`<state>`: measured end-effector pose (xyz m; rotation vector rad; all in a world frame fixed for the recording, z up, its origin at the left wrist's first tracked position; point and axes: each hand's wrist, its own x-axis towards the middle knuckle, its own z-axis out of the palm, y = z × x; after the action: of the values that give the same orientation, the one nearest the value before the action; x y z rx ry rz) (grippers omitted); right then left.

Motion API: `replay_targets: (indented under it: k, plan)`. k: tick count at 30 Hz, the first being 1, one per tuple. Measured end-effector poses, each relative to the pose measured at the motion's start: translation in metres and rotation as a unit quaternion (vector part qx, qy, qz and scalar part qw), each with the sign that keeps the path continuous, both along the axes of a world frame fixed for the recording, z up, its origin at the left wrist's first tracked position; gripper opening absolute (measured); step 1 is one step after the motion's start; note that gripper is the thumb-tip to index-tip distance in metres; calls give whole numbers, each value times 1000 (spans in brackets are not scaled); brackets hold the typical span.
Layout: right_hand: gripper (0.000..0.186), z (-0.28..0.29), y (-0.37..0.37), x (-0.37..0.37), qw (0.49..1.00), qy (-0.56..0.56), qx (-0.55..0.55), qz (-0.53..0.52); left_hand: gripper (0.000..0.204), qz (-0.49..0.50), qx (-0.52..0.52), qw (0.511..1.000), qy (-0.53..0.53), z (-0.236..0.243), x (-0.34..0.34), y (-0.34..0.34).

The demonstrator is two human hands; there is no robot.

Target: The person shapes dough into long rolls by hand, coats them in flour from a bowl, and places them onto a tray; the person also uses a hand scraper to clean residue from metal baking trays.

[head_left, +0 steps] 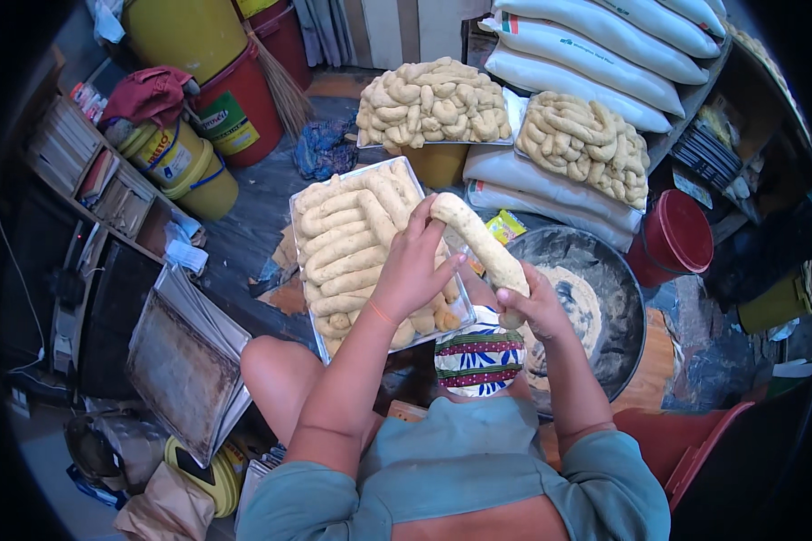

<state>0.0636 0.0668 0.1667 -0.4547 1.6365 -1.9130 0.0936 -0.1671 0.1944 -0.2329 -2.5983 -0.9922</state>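
Note:
A thick, pale roll of dough (483,239) is held up between my hands, slanting from upper left to lower right. My left hand (412,266) supports its upper end, fingers against the dough and thumb stretched along below. Around the lower end, my right hand (539,305) is closed, thumb on top. Just left of and under my left hand lies a metal tray (310,302) filled with similar dough rolls (343,242), packed side by side. Below my right hand is a wide dark basin (624,311) dusted with flour (559,293).
Two heaped piles of dough pieces (433,101) (585,144) stand at the back, beside stacked white sacks (595,54). Red and yellow buckets (239,113) are at the back left. A red bucket (672,234) stands right of the basin. Empty baking trays (185,361) lean near my left knee.

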Motion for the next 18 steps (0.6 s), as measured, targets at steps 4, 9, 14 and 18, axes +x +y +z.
replay_targets:
  k: [4,9,14,18]
  plan:
    - [39,3,-4,8,999,-26,17,10,39,69,-121,990,-31,-25,25,1]
    - [46,-38,11,21,985,-40,128,105,34,19,-182,972,-149,-54,45,4]
    - [46,-59,13,22,986,-68,122,90,37,19,-195,965,-176,-46,40,6]
    - [54,-51,-6,1,970,13,241,30,39,32,-171,972,-158,-51,44,6]
